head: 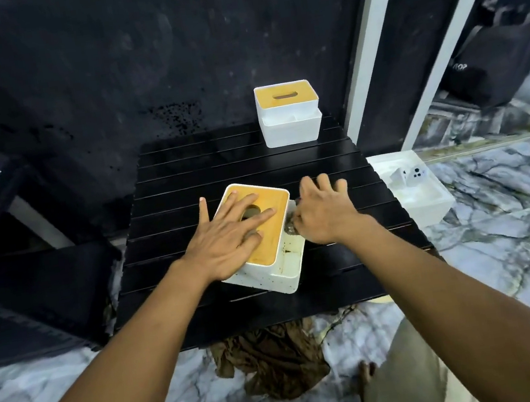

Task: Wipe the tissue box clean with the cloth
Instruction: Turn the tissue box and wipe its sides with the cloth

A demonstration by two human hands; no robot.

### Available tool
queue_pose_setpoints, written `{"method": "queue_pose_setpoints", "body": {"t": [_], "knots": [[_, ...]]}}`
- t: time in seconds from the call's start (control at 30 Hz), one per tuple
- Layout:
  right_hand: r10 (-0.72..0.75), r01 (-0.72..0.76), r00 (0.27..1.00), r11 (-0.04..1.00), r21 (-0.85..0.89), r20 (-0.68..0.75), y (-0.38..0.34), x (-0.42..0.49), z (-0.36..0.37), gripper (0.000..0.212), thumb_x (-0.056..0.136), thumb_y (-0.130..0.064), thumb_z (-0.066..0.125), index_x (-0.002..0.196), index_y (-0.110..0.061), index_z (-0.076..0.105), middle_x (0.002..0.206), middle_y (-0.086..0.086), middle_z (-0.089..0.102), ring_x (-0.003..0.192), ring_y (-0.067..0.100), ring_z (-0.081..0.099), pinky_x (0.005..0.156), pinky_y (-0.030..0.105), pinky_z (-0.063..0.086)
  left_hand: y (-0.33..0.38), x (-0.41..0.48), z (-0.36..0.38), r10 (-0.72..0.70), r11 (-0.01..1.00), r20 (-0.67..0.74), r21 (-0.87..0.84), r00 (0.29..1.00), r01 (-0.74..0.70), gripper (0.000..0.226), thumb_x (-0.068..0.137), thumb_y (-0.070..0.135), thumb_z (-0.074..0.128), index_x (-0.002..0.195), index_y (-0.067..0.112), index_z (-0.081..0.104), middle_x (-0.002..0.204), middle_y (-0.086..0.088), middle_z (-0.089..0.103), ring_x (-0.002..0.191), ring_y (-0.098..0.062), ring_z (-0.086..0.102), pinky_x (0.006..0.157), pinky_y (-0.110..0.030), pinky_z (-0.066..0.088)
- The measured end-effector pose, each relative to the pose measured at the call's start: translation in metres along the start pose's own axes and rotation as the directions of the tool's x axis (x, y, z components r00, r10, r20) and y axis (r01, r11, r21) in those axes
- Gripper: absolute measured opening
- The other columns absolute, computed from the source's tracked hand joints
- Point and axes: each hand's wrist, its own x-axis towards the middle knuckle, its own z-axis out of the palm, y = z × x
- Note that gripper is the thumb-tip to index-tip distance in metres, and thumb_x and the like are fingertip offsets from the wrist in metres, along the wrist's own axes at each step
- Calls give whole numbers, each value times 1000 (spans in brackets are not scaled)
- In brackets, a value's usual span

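A white tissue box (283, 268) with a wooden lid and a side compartment sits at the middle of the black slatted table (190, 163). Dark specks dot its front wall and the compartment. My left hand (227, 236) lies flat on the lid, fingers spread over the slot. My right hand (323, 211) is at the box's right side, pinching a small greyish cloth (291, 227) against the compartment's far end. Most of the cloth is hidden under that hand.
A second white tissue box (291, 129) with a wooden lid stands at the table's far right. A white box (428, 208) sits on the marble floor to the right. A brown rag (275, 359) lies on the floor under the table's front edge. A dark bench (31, 295) is on the left.
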Motion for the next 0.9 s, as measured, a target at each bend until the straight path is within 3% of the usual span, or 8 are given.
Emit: {"method": "queue_pose_setpoints", "body": {"t": [0.13, 0.23, 0.3, 0.5, 0.6, 0.7, 0.8, 0.9], "knots": [[-2, 1, 989, 1000, 3, 150, -6, 20, -10, 36, 93, -44, 42, 115, -24, 62, 117, 2, 38, 118, 29, 32, 94, 48, 28, -1, 0, -1, 0, 1000, 0, -5, 1000, 0, 55, 94, 49, 15, 148, 57, 14, 164, 17, -3, 150, -12, -15, 113, -63, -18], [125, -90, 986, 957, 274, -112, 9, 5, -5, 30, 88, -52, 54, 106, -34, 70, 117, -5, 55, 117, 22, 42, 95, 47, 28, -2, 1, 1, 8, 1000, -13, -8, 1000, -8, 56, 92, 50, 13, 148, 57, 13, 163, 18, -3, 150, -12, -14, 113, -64, -17], [264, -167, 948, 888, 428, -177, 14, -7, 0, 34, 84, -52, 59, 111, -34, 67, 115, -9, 60, 116, 20, 45, 95, 47, 28, -5, 2, 2, 3, 1000, -18, -17, 1000, -3, 56, 92, 50, 14, 148, 58, 14, 163, 19, -3, 150, -11, -15, 113, -64, -17], [223, -188, 955, 965, 185, -195, 1, -7, 21, 26, 85, -33, 58, 108, -31, 69, 111, -7, 52, 110, 22, 38, 88, 43, 29, -4, 3, 8, 21, 1000, -9, -23, 1000, -21, 57, 92, 49, 16, 147, 58, 13, 163, 19, -3, 149, -9, -15, 113, -62, -18], [237, -233, 970, 970, 74, -46, 8, 7, 22, 31, 83, -39, 54, 107, -28, 68, 112, -2, 45, 110, 25, 36, 89, 45, 30, 2, 9, 15, 57, 998, 5, -21, 998, -57, 54, 96, 45, 22, 147, 58, 13, 163, 18, -3, 149, -9, -15, 114, -60, -19], [160, -159, 987, 987, -26, 8, 6, 20, 17, 32, 83, -41, 55, 105, -20, 66, 115, 0, 47, 114, 27, 36, 93, 48, 32, -1, 10, 18, 47, 998, 43, -36, 998, -46, 53, 99, 42, 26, 147, 58, 14, 163, 18, -2, 149, -8, -15, 114, -60, -18], [60, -50, 990, 995, 81, -127, 6, 1, 1, 23, 85, -33, 55, 98, -25, 73, 115, -4, 56, 114, 24, 40, 93, 46, 29, 7, -12, 5, 20, 999, -17, -29, 1000, -21, 53, 99, 42, 26, 148, 57, 15, 163, 18, -2, 150, -8, -14, 115, -61, -16], [73, 27, 957, 942, 335, -281, 17, -3, -1, 17, 87, -29, 60, 96, -29, 76, 112, -12, 67, 112, 16, 53, 98, 45, 28, 4, -3, 0, 21, 1000, -15, -8, 1000, -21, 52, 98, 44, 25, 148, 57, 15, 163, 17, 0, 150, -8, -12, 115, -61, -15]]}}
